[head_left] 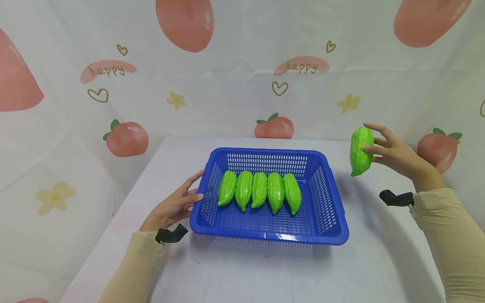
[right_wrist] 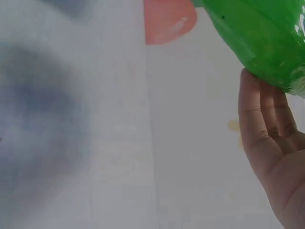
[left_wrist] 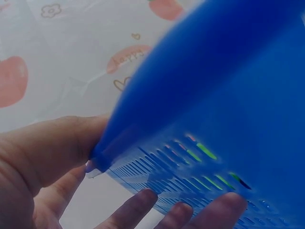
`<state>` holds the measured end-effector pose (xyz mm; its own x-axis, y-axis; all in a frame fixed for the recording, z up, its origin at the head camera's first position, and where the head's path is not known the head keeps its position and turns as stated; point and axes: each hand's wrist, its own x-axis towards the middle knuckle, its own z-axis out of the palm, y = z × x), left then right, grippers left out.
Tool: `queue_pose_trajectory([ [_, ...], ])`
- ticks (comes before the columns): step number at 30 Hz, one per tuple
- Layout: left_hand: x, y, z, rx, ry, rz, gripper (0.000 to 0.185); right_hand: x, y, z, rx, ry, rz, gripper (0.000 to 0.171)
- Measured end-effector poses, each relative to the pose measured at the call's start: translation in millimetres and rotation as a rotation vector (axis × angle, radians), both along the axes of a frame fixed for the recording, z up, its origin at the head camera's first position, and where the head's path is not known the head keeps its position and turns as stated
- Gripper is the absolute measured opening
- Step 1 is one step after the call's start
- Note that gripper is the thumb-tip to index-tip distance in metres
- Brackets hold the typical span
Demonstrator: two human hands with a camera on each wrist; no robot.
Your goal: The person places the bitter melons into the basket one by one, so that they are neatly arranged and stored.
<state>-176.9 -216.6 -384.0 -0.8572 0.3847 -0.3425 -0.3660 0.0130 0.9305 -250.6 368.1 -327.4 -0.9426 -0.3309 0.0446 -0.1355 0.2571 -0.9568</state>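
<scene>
Several bright green, ridged bitter melons [head_left: 259, 189] lie side by side in a blue plastic basket [head_left: 265, 236], toward its left and middle. At the basket's left end, my left hand [head_left: 176, 207] grips the side. In the left wrist view, the thumb is at the rim [left_wrist: 157, 90] and the fingertips [left_wrist: 224, 210] are against the slotted outer wall. Off to the right, above the table, my right hand [head_left: 394, 152] holds another green bitter melon [head_left: 361, 152] upright between thumb and fingers. Only part of that melon [right_wrist: 267, 38] shows in the right wrist view.
The basket stands on a white table [head_left: 242, 273]. Behind it hangs a white cloth [head_left: 227, 92] printed with peaches, hearts and the word happy. A black wrist device [head_left: 395, 198] sticks out from the right sleeve, another [head_left: 170, 234] from the left.
</scene>
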Motion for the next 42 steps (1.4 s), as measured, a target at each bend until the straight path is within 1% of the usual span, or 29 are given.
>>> queue_pose_trajectory([
  [4,-0.3,0.2,-0.4,-0.004,-0.004,-0.004,0.078,1.3,-6.5,4.5,-0.251,0.044,0.096,0.063],
  [6,-0.4,0.2,-0.2,-0.005,-0.004,-0.006,0.078,1.8,-11.2,6.5,-0.326,0.062,0.130,0.063],
  [8,-0.6,0.4,-0.4,-0.007,-0.005,-0.006,0.078,2.8,-16.7,8.4,-0.366,0.081,0.129,0.062],
  [12,-0.9,0.6,-0.9,-0.010,-0.003,-0.007,0.078,5.9,-28.8,10.7,-0.428,0.110,0.088,0.061],
  [16,-0.8,0.6,-0.6,-0.008,-0.001,-0.009,0.078,9.5,-42.3,11.2,-0.473,0.140,0.074,0.060],
  [19,-0.7,0.7,-0.5,-0.007,0.000,-0.007,0.078,12.7,-52.1,9.3,-0.456,0.168,0.083,0.061],
  [22,-0.4,0.9,-0.8,-0.008,-0.005,0.002,0.078,15.8,-62.0,5.1,-0.400,0.187,0.087,0.062],
  [30,-0.2,1.1,-1.1,0.002,-0.002,0.001,0.078,23.8,-85.1,-13.0,-0.150,0.250,0.070,0.064],
  [34,0.1,0.8,-0.9,0.003,-0.004,0.004,0.078,28.1,-92.9,-21.0,-0.025,0.242,0.061,0.065],
  [38,0.0,0.7,-1.1,0.005,-0.003,0.001,0.078,29.4,-97.6,-28.7,0.026,0.228,0.071,0.066],
  [42,-0.7,0.6,-1.5,0.004,0.001,-0.003,0.078,28.7,-100.5,-33.5,0.049,0.245,0.080,0.064],
])
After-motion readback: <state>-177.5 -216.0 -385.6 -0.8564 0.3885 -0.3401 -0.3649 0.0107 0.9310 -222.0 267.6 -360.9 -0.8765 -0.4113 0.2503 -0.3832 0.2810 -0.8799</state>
